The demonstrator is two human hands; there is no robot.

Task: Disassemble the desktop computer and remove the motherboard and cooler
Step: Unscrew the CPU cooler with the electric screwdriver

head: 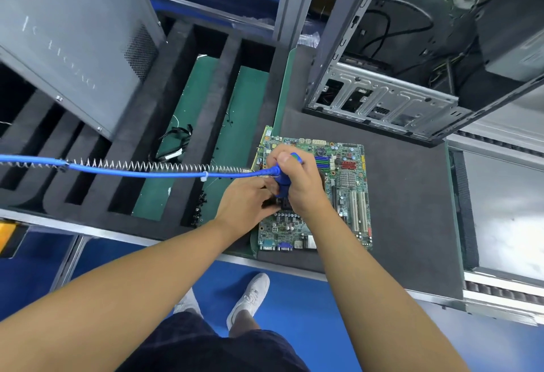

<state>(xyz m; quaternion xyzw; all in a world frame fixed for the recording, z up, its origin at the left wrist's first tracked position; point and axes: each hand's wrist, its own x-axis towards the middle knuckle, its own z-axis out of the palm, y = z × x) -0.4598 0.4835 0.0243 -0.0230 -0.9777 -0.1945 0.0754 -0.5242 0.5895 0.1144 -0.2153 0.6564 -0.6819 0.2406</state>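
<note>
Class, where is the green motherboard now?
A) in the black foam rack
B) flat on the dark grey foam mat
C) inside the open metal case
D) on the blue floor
B: the green motherboard lies flat on the dark grey foam mat, outside the open metal case.

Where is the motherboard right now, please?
In the head view, the motherboard lies flat on the dark foam mat, centre-right, before the open computer case, under the right hand gripping the blue screwdriver.
</note>
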